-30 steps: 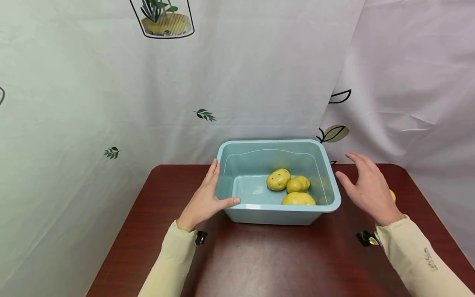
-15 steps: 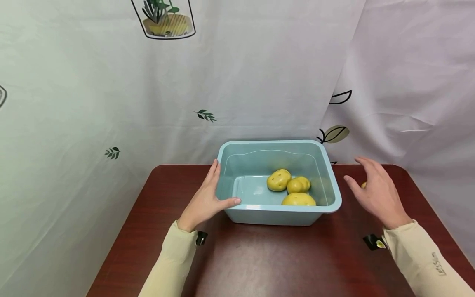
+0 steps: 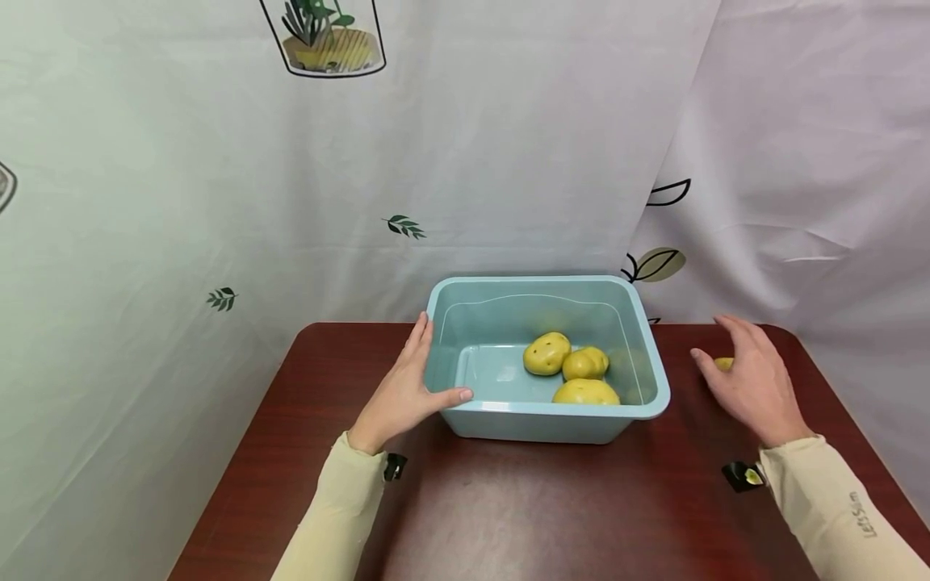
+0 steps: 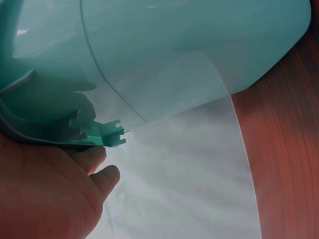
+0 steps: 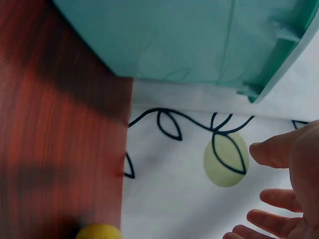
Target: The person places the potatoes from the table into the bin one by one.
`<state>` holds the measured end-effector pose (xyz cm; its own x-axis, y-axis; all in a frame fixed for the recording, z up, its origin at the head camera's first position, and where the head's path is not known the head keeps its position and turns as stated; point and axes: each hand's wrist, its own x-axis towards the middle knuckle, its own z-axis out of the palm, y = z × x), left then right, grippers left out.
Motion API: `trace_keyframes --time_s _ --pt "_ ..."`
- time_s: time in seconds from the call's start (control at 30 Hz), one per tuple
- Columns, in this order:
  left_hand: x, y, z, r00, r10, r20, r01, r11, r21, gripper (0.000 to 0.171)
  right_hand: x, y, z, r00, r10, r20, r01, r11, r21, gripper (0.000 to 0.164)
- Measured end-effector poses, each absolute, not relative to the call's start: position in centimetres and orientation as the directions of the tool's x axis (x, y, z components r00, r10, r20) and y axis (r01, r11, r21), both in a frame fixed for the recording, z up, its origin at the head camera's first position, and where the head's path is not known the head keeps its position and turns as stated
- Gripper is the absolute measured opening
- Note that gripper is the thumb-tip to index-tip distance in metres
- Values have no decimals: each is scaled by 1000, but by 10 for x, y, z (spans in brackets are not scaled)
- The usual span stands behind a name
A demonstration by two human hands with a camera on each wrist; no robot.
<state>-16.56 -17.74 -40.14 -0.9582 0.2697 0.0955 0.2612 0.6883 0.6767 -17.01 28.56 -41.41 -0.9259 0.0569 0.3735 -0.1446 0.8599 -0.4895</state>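
A light blue plastic bin [image 3: 508,407] stands on the table, with three yellow potatoes [image 3: 546,353] grouped in its right half. My left hand [image 3: 400,399] rests at the bin's front left corner, straight fingers along the left side and thumb over the front rim. In the left wrist view, its fingertips [image 4: 105,180] show just outside the rim. My right hand [image 3: 756,387] hovers to the right of the bin, fingers spread and nothing held. Partly hidden behind it is another yellow potato [image 3: 723,364], whose edge also shows at the bottom of the right wrist view.
The dark red-brown wooden table [image 3: 538,508] extends in front of the bin and to both sides. Right behind its back edge hangs a white cloth [image 3: 508,161] printed with leaves and plants. Each sleeve has a small black camera [image 3: 743,476] at the wrist.
My right hand has moved rightward and slightly down, away from the bin, and the potato behind it now shows between thumb and fingers. The left hand and bin have stayed put.
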Motion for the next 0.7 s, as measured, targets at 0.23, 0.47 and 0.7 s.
trace_keyframes --time_s 0.23,0.47,0.7 --pt "-165 -177 -401 -958 270 97 262 689 676 117 -170 295 -423 -934 81 349 -109 863 -493 62" --pt "-166 -178 -402 -958 270 97 263 689 675 118 -171 304 -431 -926 98 364 -105 859 -501 59" --pt "-166 -178 -402 -957 271 98 265 691 672 120 -171 311 -439 -928 92 360 -104 865 -490 60"
